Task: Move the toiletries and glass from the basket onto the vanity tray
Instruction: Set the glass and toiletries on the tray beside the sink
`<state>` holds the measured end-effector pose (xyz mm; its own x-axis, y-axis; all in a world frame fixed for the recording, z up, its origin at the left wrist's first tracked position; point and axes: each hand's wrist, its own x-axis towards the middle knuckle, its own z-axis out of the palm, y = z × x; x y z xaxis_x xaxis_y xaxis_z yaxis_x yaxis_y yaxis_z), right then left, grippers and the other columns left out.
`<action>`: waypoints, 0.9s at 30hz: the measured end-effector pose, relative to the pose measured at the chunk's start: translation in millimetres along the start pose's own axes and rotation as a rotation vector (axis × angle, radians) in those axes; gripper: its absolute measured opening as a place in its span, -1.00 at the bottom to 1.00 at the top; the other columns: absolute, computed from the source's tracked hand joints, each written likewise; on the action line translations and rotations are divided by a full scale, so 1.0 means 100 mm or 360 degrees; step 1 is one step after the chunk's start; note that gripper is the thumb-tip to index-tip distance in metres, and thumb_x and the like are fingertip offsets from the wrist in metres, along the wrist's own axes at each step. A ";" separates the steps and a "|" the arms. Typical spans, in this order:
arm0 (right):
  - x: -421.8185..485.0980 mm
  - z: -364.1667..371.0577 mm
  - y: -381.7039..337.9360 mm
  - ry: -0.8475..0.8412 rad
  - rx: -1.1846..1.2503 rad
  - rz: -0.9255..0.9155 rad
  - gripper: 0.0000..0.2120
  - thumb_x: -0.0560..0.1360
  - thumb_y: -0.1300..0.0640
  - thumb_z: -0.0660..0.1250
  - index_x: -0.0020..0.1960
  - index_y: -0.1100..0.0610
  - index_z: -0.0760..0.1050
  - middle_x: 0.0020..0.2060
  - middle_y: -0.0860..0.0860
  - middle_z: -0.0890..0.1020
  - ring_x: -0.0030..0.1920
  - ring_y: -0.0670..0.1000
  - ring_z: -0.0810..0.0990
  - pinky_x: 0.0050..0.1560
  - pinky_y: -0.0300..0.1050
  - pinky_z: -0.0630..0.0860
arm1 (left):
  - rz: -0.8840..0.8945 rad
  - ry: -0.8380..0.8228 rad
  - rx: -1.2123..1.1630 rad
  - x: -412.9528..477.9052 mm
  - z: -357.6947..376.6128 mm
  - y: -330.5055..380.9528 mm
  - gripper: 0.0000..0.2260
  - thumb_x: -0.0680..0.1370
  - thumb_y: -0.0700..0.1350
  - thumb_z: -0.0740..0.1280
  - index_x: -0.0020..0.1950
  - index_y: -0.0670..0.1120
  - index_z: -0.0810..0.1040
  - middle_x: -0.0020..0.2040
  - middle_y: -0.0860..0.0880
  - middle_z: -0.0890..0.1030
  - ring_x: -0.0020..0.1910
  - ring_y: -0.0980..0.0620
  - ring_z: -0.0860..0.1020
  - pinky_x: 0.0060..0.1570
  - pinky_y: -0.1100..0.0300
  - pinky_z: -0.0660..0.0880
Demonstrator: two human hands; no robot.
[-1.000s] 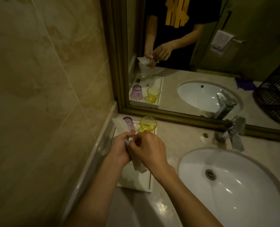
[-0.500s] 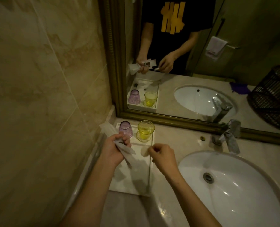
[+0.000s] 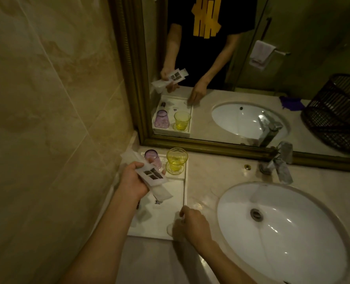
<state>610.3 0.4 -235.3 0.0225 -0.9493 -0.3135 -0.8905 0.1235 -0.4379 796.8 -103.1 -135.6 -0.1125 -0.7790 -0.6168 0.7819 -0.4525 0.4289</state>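
1. Marble surface [image 3: 206, 181], beige and glossy, runs along the tiled wall and carries everything; a gold-framed mirror [image 3: 133, 78] stands at its back edge.
2. White oval sink [image 3: 282, 232] is set into the surface on the right, with a chrome faucet [image 3: 280, 162] behind it.
3. Black wire basket [image 3: 338, 111] shows only as a reflection in the mirror, at the far right.
4. White vanity tray [image 3: 165, 210] lies on the surface against the wall, left of the sink.
5. Left hand [image 3: 132, 182] is above the tray's middle, fingers closed around a bunch of white toiletry packets [image 3: 152, 177]; the top one has dark printed blocks.
6. Right hand [image 3: 192, 224] is at the tray's near right corner, fingers curled down onto something small and pale [image 3: 171, 228]; what it is, I cannot tell.
7. Yellow glass [image 3: 176, 160] stands upright at the tray's far end.
8. Purple glass [image 3: 152, 158] stands just beside it on the left, partly hidden by the packets.
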 end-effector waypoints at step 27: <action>0.48 -0.31 0.04 -0.0006 0.1578 0.0606 -0.88 0.55 0.33 0.42 -0.16 0.27 0.56 -0.31 0.17 0.67 -0.38 0.00 0.70 -0.10 0.00 0.73 | -0.0118 0.0207 0.0351 -0.10 -0.22 0.00 -0.75 0.48 -0.39 0.06 0.03 -0.25 0.47 -0.39 -0.14 0.39 -0.50 -0.04 0.40 -0.49 0.25 0.48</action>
<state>594.0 -54.1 -225.9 -0.1770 -0.7979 -0.5762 -0.0708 0.5943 -0.8011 811.8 -85.6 -144.1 -0.0737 -0.6841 -0.7257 0.6204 -0.6011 0.5037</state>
